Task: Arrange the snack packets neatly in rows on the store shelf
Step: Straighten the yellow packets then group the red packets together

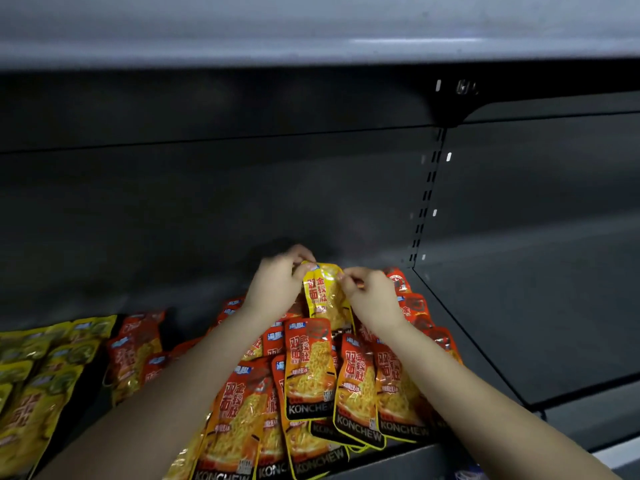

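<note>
Both the left hand (277,282) and right hand (372,296) pinch one glossy yellow plastic snack packet (325,296) above the jumbled orange foil packets (311,375), so rows seem barely begun on the dark metal shelf (485,341).

— What's in front of you?
— A dark grey back panel (207,202); a slotted upright (428,195) runs down it, a black bracket (446,110) at its top.
— And above?
— A pale grey upper shelf (277,29) catching a streak of light. My own shelf (408,459) sits dim beneath it.
</note>
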### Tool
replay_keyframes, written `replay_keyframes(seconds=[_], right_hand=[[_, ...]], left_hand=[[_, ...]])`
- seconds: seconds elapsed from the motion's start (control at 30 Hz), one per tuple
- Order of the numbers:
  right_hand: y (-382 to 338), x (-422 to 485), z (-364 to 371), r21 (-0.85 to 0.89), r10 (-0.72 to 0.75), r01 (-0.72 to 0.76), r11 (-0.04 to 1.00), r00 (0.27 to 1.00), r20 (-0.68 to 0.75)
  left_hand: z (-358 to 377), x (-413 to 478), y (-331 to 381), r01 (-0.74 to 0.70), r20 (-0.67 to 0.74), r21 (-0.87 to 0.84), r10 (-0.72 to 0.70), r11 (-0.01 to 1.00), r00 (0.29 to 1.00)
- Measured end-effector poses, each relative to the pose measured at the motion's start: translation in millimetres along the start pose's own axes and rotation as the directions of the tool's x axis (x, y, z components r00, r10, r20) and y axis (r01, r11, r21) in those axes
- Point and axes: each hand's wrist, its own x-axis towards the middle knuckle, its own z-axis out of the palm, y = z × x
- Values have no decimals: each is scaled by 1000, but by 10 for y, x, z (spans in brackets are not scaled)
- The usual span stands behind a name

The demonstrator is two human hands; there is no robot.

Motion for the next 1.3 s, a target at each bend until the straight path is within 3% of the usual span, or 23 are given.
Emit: replay_keyframes(seconds=[0.1, 0.23, 0.5, 0.83, 1.03, 1.3], right_hand=[[-212, 50, -52, 32, -57, 60, 998, 995, -78], [-492, 92, -37, 68, -119, 126, 990, 987, -104], [-830, 77, 397, 183, -97, 90, 979, 995, 33], [-1387, -138, 1295, 347, -79, -21, 937, 959, 273], [-1658, -405, 1778, 355, -138, 4, 935, 926, 352], [-1809, -751, 2131, 455, -50, -181, 872, 892, 450]], left_hand=[[-165, 31, 63, -43, -105, -51, 37, 998, 994], [-422, 51, 103, -11, -188, -169, -21, 986, 982], [-891, -177, -203, 51, -205, -192, -91, 980, 975], [-1717, -759, -870, 238, -41, -537, -306, 809, 951], [-2093, -1142, -1225, 309, 27, -503, -343, 807, 939], [-2374, -1472, -1582, 380, 198, -473, -324, 795, 925]])
